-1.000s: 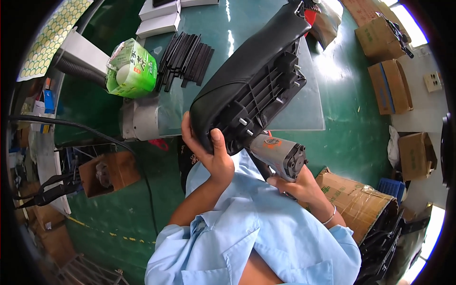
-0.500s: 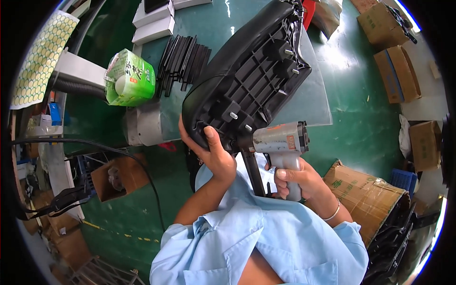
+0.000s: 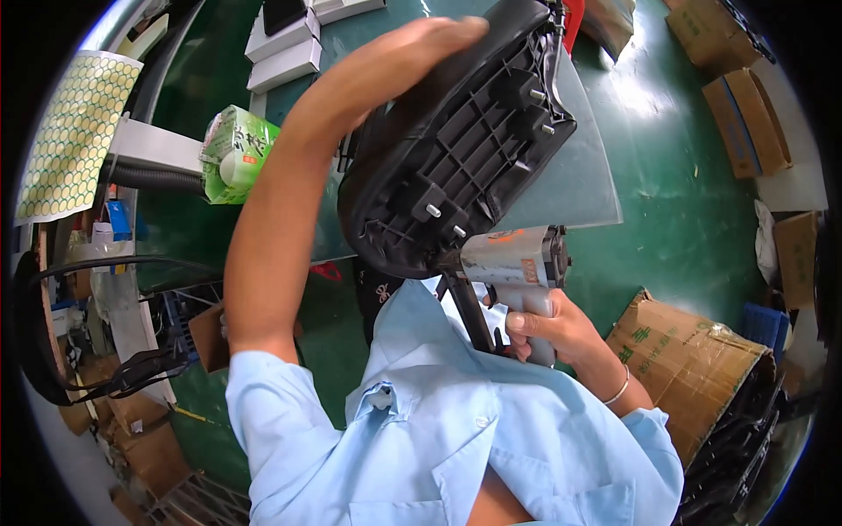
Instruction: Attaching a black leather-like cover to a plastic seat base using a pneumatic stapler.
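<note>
A black padded seat point(image 3: 386, 188) stands tilted, its ribbed plastic underside point(image 3: 469, 145) with several metal studs facing right. My left hand point(image 3: 430, 44) reaches up to the seat's far left edge, fingers stretched out along the padding, slightly blurred; whether they press on it I cannot tell. Around the grey handle of a pneumatic staple gun point(image 3: 509, 257) my right hand point(image 3: 544, 326) is closed. The gun's nose meets the seat's near end, where the cover folds over the base. A black magazine slants down from the nose.
Beneath the seat is a table with a clear sheet point(image 3: 579, 188). White boxes point(image 3: 285, 66) lie at the far left, a green carton point(image 3: 235, 158) nearer. Cardboard boxes point(image 3: 684, 359) stand on the green floor at right. A black cable point(image 3: 132, 260) hangs at left.
My left hand has left the seat's near corner and moved up to its far left edge, the forearm now crossing the left side. The seat and staple gun have barely shifted.
</note>
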A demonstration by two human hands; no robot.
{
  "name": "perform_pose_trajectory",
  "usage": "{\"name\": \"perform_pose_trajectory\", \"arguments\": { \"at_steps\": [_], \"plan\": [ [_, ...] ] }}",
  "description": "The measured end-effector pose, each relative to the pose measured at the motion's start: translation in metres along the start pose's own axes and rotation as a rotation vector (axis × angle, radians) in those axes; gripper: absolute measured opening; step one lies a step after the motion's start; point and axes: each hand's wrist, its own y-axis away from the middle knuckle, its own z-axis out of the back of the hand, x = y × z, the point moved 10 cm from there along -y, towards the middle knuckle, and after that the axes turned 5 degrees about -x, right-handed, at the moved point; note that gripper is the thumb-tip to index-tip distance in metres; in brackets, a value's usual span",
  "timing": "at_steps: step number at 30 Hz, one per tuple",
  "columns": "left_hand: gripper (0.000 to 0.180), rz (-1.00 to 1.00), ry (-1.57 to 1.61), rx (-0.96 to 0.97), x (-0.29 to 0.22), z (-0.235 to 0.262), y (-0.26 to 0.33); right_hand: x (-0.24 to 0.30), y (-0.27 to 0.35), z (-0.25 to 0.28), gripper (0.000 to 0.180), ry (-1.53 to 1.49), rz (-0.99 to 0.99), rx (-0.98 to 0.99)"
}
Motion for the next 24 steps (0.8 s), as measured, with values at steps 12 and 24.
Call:
{"name": "perform_pose_trajectory", "arguments": {
  "at_steps": [12, 24],
  "plan": [
    [0.03, 0.326, 0.489, 0.33, 0.04, -0.109, -0.167, 0.005, 0.015, 0.013, 0.054, 0.531, 0.092, -0.138],
    [0.015, 0.019, 0.658, -0.093, -0.061, 0.026, -0.123, 0.046, 0.069, 0.105, 0.042, 0.539, 0.322, -0.628]
  ]
}}
